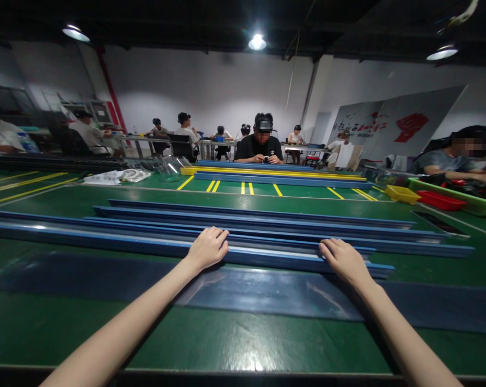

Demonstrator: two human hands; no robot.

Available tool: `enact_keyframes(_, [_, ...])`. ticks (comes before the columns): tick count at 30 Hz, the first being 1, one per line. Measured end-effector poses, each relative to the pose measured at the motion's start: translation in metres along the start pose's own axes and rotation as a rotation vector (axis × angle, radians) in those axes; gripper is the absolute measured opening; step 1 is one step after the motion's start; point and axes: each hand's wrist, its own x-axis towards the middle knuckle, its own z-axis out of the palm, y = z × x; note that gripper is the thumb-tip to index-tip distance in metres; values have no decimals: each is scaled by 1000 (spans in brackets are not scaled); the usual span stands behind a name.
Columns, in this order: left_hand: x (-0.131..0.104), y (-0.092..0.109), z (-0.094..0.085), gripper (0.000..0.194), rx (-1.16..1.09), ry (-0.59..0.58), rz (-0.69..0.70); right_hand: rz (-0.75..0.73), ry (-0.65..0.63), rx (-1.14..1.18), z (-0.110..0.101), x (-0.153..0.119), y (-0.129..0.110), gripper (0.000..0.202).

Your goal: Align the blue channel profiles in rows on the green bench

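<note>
Several long blue plastic channels (pixel 262 216) lie side by side across the green table. My left hand (pixel 208 249) is closed over the upper edge of the nearest blue channel (pixel 273 258), its fingers bent across the rim. Farther right, my right hand (pixel 345 261) grips the same channel, with its thumb and part of its fingers hidden behind the hand. Between my forearms and that channel, a flat, glossy dark-blue strip (pixel 262 290) stretches over the table, passing beneath both arms.
Beyond the channels, yellow tape lines mark the green tabletop (pixel 226 344). A yellow channel (pixel 275 173) lies between blue ones at the far side, before a seated person (pixel 259 142). To the right are a yellow bin (pixel 402 194), a red bin (pixel 442 201) and a phone-like dark slab (pixel 440 223).
</note>
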Motion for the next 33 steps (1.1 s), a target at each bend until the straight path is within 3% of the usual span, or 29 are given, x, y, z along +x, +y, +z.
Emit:
enact_keyframes(11, [-10,-20,-2,33,89,25,44,-29,-53,-8,-9,4,-22,42])
enact_keyframes(19, [-19,-43,-6,36,96,13,50,-46,-60,2,-7,4,-15,43])
enact_keyframes(33, [-16,-62,2,38,143,15,10,-77,-103,-16,-2,22,-27,41])
